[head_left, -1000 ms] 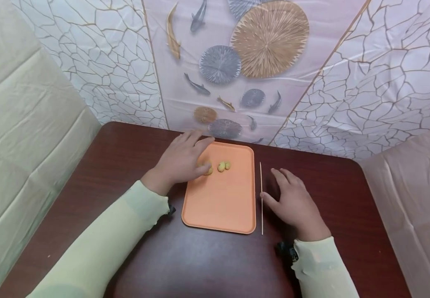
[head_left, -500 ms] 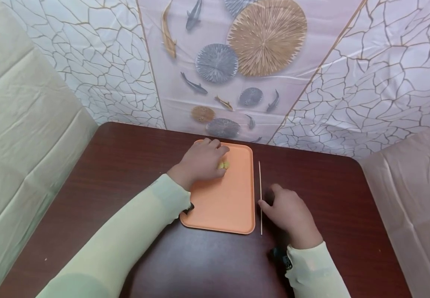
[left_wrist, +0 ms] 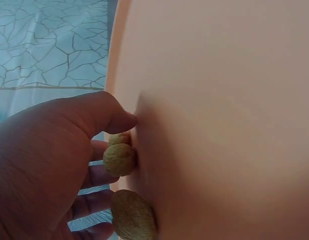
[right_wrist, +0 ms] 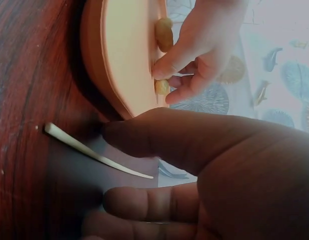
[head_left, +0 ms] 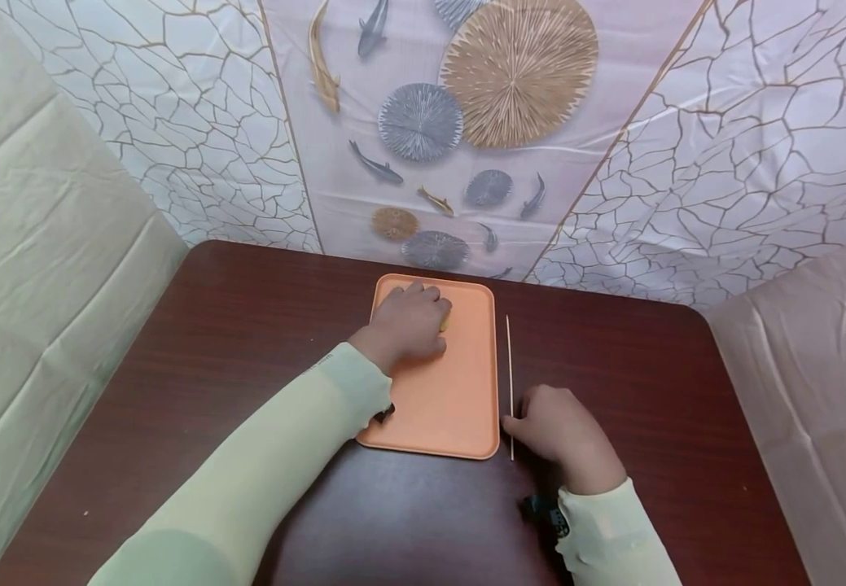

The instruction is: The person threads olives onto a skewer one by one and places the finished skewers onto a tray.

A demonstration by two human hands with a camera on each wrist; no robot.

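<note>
My left hand reaches over an orange tray, its spread fingers and thumb about small yellowish-brown round lumps. Up close in the left wrist view, two little lumps sit in the gap between thumb and fingers, and a larger lump lies beside the lower fingers. Just right of the tray a thin wooden skewer lies on the table. Over its near end hovers my right hand. Thumb and fingers stand on either side of the skewer, with visible gaps to it.
The dark reddish-brown table extends around the tray. A patterned cloth wall rises behind its far edge, with plain fabric walls at the sides. The tray has a raised rim.
The left hand has moved right across the tray, now covering most of the lumps. The right hand has come nearer along the skewer, its fingers bending downward.
</note>
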